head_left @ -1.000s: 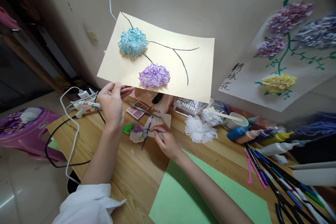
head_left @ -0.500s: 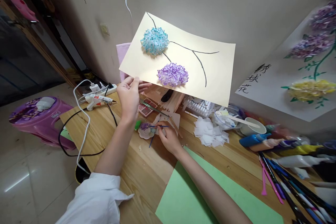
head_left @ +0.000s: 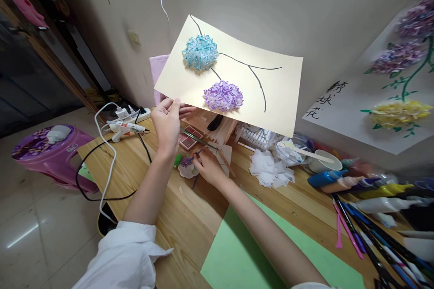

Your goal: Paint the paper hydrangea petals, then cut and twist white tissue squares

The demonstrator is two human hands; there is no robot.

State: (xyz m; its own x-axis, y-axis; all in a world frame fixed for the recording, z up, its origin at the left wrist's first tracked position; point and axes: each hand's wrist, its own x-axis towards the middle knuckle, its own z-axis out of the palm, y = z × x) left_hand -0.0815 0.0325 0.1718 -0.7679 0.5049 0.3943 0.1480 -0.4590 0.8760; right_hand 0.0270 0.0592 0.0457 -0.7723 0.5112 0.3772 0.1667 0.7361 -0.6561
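My left hand (head_left: pixel 168 122) pinches the lower left edge of a cream sheet of paper (head_left: pixel 278 86), holding it tilted up above the table. On the sheet are a raised blue paper flower (head_left: pixel 200 53), a raised purple paper flower (head_left: pixel 224 96) and thin dark drawn stems. Lower down, my right hand (head_left: pixel 208 165) is closed on a thin blue paintbrush (head_left: pixel 200 151), whose tip I cannot make out. It is beside a small white flower-shaped paint palette (head_left: pixel 187 171) with purple paint in it. Another thin blue stick (head_left: pixel 195 182) shows below my right hand.
A white glue gun (head_left: pixel 126 130) and cables lie at the table's left edge. Cut white paper pieces (head_left: pixel 269 169), a white cup (head_left: pixel 324 161), paint bottles and several pens line the right. Green paper (head_left: pixel 233 248) lies in front. A finished flower picture (head_left: pixel 359 117) hangs on the wall.
My right hand has shifted a little left and away from me, closer to the palette, turning the paintbrush. My left hand and the cream sheet stay almost still.
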